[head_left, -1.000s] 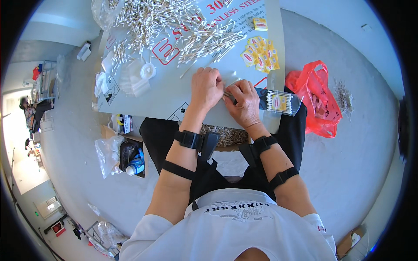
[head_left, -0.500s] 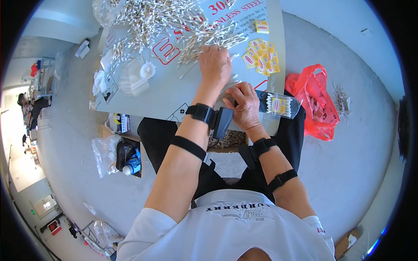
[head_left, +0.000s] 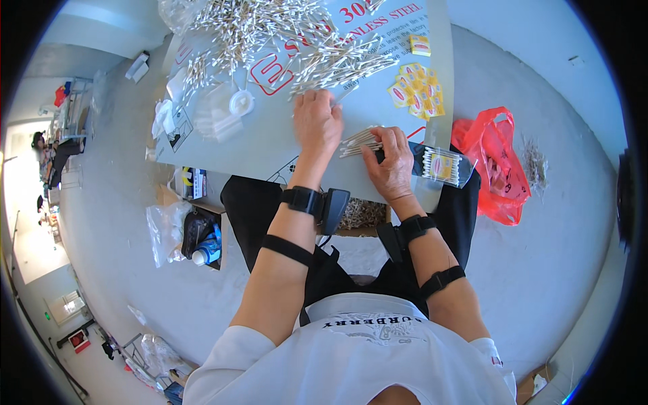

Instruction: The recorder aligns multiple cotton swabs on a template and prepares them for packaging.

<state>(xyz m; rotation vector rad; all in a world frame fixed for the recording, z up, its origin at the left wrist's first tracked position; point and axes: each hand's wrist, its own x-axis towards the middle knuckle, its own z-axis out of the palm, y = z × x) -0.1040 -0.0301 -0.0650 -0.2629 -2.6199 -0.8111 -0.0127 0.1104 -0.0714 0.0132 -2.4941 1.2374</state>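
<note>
My right hand [head_left: 391, 162] is closed on a small bundle of cotton swabs [head_left: 359, 142], whose white tips point left just above the table. Right beside that hand lies a clear plastic pack [head_left: 466, 169] with a row of cotton swabs [head_left: 426, 164] and a yellow card [head_left: 442, 167] in it. My left hand [head_left: 318, 121] rests at the near edge of a loose heap of cotton swabs [head_left: 344, 64], fingers curled down to the table; what they hold, if anything, is hidden beneath them.
A bigger swab pile [head_left: 256, 30] covers the table's far side. Yellow cards [head_left: 417, 91] lie at right, a card stack [head_left: 420, 45] behind them. Clear plastic sleeves [head_left: 217, 118] and a white round lid [head_left: 241, 102] are at left. A red bag [head_left: 496, 169] stands on the floor.
My left hand has come back from the swab heap toward me and to the left. My right hand's swab bundle shows more plainly. The whole view has shifted slightly.
</note>
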